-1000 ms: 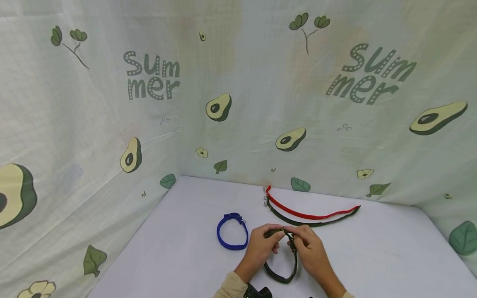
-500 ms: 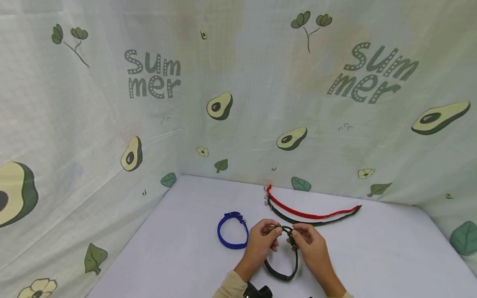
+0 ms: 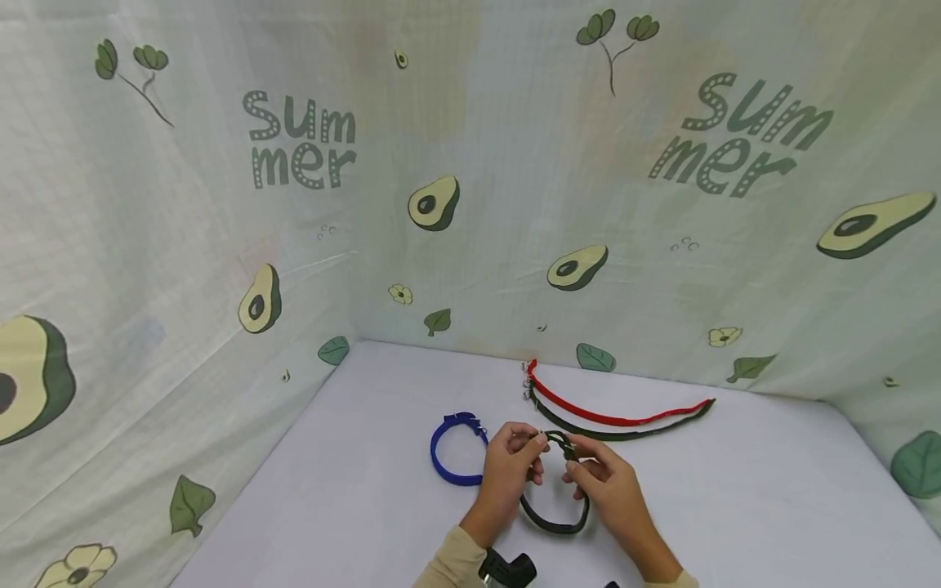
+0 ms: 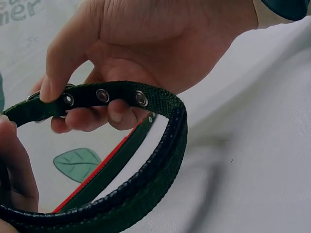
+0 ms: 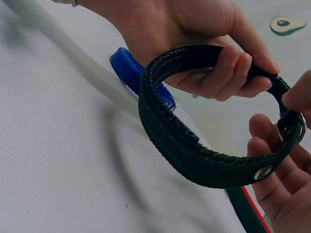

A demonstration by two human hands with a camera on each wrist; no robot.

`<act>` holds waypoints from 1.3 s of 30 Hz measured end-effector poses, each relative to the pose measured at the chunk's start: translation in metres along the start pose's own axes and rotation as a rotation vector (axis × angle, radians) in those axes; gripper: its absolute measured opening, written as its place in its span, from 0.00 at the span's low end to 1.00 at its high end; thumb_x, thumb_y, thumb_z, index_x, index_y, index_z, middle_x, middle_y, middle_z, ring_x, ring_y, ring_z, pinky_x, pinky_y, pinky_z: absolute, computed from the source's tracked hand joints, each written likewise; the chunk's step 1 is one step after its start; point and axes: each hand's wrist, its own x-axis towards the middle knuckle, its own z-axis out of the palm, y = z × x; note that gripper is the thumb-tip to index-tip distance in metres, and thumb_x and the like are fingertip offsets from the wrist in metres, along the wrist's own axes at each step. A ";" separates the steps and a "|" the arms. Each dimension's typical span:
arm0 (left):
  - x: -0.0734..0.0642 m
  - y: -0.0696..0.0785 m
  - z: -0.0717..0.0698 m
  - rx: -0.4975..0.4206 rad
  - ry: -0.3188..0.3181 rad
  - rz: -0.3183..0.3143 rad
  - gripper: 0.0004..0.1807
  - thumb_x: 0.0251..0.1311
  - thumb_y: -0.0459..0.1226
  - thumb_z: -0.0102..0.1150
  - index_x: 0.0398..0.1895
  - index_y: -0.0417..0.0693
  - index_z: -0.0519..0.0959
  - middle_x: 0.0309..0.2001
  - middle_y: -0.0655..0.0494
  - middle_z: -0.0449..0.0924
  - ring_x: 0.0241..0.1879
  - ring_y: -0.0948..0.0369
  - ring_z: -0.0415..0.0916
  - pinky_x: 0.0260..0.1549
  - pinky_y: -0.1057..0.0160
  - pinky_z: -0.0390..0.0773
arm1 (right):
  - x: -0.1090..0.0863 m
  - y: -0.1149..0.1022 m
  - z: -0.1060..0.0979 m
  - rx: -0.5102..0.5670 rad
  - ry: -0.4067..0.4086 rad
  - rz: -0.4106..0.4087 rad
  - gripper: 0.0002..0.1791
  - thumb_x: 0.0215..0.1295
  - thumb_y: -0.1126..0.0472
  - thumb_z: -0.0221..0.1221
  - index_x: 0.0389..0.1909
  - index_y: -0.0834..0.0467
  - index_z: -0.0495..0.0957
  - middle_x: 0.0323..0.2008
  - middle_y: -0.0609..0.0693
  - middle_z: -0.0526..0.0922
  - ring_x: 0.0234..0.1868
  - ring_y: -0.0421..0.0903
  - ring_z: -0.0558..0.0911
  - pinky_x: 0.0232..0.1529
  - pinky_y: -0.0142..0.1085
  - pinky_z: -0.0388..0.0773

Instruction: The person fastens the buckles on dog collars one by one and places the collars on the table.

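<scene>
Between both hands is a dark green dog collar [image 3: 556,527] with metal eyelets, bent into a loop. My left hand [image 3: 506,471] pinches the strap at the loop's far side. In the right wrist view this left hand [image 5: 189,43] has its lower fingers curled against the band. My right hand [image 3: 608,485] pinches the strap at the metal buckle [image 5: 289,126], whose frame is partly covered by fingertips. Three eyelets [image 4: 102,95] show along the strap in the left wrist view. A blue collar [image 3: 457,479] lies looped on the table beside my left hand.
Behind my hands, a red strap [image 3: 588,417] and a green strap [image 3: 625,435] lie in a curve on the white table [image 3: 353,490]. Printed cloth [image 3: 485,229] hangs at the back and sides. A black device [image 3: 507,569] sits at the left wrist.
The fingertips of both hands have moved apart, and more of the strap shows between them. The head view has tilted slightly down. The blue, red and green collars stay put.
</scene>
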 end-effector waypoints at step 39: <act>0.008 0.016 -0.028 0.626 -0.092 0.148 0.09 0.64 0.40 0.67 0.45 0.51 0.86 0.32 0.57 0.85 0.27 0.66 0.81 0.28 0.68 0.79 | 0.007 0.006 -0.008 -0.001 0.050 0.086 0.18 0.68 0.67 0.63 0.58 0.61 0.79 0.42 0.63 0.83 0.29 0.47 0.85 0.26 0.37 0.80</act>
